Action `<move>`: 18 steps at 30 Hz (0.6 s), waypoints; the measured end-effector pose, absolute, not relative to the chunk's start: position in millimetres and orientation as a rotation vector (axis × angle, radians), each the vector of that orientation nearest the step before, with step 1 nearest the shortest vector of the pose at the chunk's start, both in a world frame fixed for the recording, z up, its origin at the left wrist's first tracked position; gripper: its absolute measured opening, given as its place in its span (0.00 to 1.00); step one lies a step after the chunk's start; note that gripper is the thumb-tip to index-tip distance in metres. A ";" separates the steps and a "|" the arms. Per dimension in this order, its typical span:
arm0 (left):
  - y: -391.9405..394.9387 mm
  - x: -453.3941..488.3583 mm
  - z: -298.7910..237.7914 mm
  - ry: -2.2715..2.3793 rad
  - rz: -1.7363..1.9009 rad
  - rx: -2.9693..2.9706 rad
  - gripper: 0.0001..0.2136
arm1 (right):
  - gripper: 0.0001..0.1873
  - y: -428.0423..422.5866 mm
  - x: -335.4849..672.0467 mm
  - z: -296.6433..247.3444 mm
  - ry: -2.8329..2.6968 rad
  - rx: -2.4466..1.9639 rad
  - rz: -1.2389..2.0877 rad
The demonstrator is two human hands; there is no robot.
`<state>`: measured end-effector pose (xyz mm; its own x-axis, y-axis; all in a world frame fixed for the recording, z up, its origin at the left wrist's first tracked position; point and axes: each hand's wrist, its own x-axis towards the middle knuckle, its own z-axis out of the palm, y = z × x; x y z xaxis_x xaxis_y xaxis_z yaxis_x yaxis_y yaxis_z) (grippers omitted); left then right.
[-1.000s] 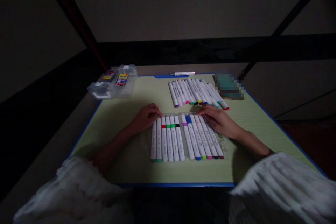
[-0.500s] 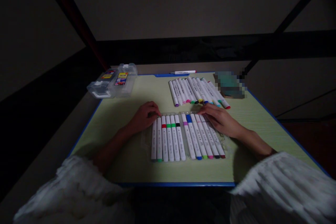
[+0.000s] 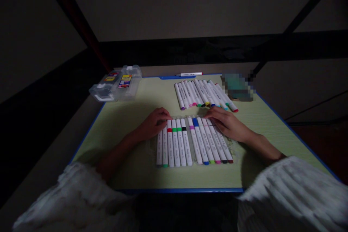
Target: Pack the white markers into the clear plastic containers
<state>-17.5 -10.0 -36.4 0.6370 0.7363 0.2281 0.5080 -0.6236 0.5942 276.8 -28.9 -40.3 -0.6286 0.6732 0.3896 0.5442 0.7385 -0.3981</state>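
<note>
Left hand (image 3: 157, 123) and right hand (image 3: 227, 124) curl at the far ends of markers (image 3: 176, 148) in the tray (image 3: 151, 146); pinching or not, I cannot tell. Loose markers (image 3: 202, 92) lie beyond, between case (image 3: 132, 90) and blurred block (image 3: 237, 87).

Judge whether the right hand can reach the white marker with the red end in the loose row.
Probably yes: the right hand lies close to that white marker, and nothing visible blocks the way.
</note>
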 end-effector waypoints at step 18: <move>-6.2 -19.9 -39.3 0.903 0.612 2.324 0.13 | 0.15 -28.3 277.2 -41.3 -2.400 -0.924 0.352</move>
